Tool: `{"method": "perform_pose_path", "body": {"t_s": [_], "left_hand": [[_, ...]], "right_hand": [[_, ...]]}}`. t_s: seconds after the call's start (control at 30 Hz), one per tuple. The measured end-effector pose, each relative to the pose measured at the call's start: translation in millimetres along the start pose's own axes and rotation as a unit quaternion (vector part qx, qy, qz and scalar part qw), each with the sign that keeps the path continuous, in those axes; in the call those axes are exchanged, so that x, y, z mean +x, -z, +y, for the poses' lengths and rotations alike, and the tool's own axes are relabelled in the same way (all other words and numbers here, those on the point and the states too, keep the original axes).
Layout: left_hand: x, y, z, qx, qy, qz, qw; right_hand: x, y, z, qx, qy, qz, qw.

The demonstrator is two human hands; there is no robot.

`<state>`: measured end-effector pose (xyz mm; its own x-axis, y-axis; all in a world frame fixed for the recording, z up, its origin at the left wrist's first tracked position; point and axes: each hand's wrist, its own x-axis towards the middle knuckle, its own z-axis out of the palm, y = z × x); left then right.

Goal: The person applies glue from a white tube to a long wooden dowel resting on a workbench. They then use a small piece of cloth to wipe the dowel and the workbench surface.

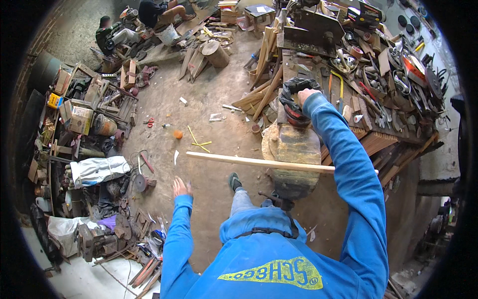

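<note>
My right hand (306,95) reaches to a round container (297,118) lined with a black plastic bag (294,87). Its fingers look curled down at the opening, and whatever they hold is hidden. Off to the left, my left hand (182,188) hangs over the floor, fingers stretched out and holding nothing. A long pale wooden strip (254,160) lies across a worn wooden block or bench end (297,144) in front of me. Its right part passes under my right forearm.
A crowded workbench (358,107) with tools and wood pieces stands at the right. Clutter fills the left side, including a white sack (99,171). Red-handled scissors (150,122) and yellow strips (198,141) lie on the floor. Two people (114,37) sit at the far left.
</note>
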<state>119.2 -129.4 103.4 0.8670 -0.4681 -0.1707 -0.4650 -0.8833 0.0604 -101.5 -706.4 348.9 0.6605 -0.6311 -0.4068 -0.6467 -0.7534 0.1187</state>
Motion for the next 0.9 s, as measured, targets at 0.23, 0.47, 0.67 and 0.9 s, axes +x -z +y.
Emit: {"method": "perform_pose_path", "body": {"t_s": [0.23, 0.47, 0.67, 0.9], "left_hand": [[-122.6, -116.9, -39.7, -0.172, 0.038, -0.185, 0.967], [-190.8, -141.9, -21.9, -0.158, 0.128, -0.351, 0.914], [-186.1, -147.3, -12.4, -0.202, 0.12, -0.322, 0.917], [-152.9, -145.7, -7.9, -0.245, 0.074, -0.275, 0.927]], "right_hand": [[-35.0, 12.2, 45.1, 0.143, 0.061, 0.189, 0.969], [-212.9, -51.7, 174.5, 0.33, 0.049, 0.264, 0.905], [-281.4, -148.1, 174.0, 0.311, -0.037, 0.286, 0.906], [-277.8, -175.1, 166.4, 0.357, -0.016, 0.303, 0.884]]}}
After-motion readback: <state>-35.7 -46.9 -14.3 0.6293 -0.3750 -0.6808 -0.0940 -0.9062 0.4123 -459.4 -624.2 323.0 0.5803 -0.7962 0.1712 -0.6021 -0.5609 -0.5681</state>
